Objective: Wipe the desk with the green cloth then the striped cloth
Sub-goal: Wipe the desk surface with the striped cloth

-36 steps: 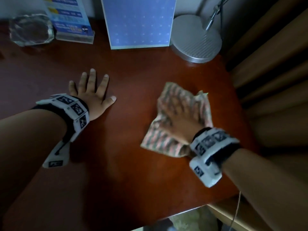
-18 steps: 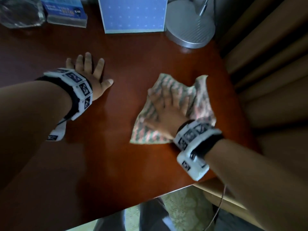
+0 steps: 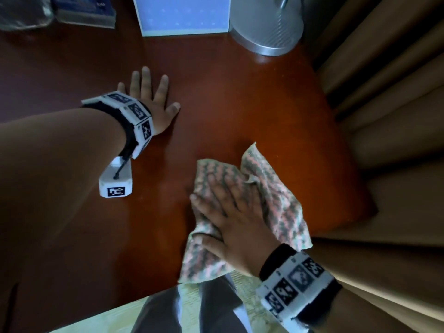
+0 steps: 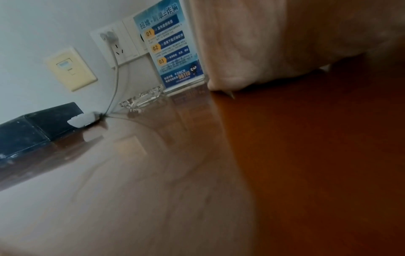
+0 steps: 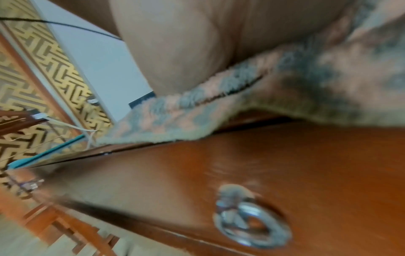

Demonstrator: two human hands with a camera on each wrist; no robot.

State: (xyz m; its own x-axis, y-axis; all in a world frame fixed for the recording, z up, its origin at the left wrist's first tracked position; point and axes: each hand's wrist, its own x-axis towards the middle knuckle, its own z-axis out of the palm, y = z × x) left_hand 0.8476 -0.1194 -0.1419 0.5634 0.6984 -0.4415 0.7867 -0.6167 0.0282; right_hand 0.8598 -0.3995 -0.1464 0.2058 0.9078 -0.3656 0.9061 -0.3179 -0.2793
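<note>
The striped cloth (image 3: 271,188), pink and grey-green, lies crumpled on the red-brown desk (image 3: 228,97) at its near right corner, one end hanging over the front edge. My right hand (image 3: 230,212) presses flat on it with straight, spread fingers. In the right wrist view the striped cloth (image 5: 285,83) shows under my palm, above the desk's front panel. My left hand (image 3: 149,102) rests flat on the desk to the left, fingers spread, holding nothing. In the left wrist view a finger (image 4: 230,52) lies on the desk top (image 4: 306,155). No green cloth is in view.
At the desk's back stand a silver lamp base (image 3: 266,27), a pale blue card (image 3: 185,15), a blue leaflet stand (image 3: 86,10) and a glass ashtray (image 4: 142,98). A black box (image 4: 37,128) sits at the far left. Beige curtains (image 3: 389,104) hang right. A metal ring handle (image 5: 252,225) is on the front panel.
My right hand has dragged the striped cloth toward me, down to the desk's front edge. The left hand has stayed flat in place.
</note>
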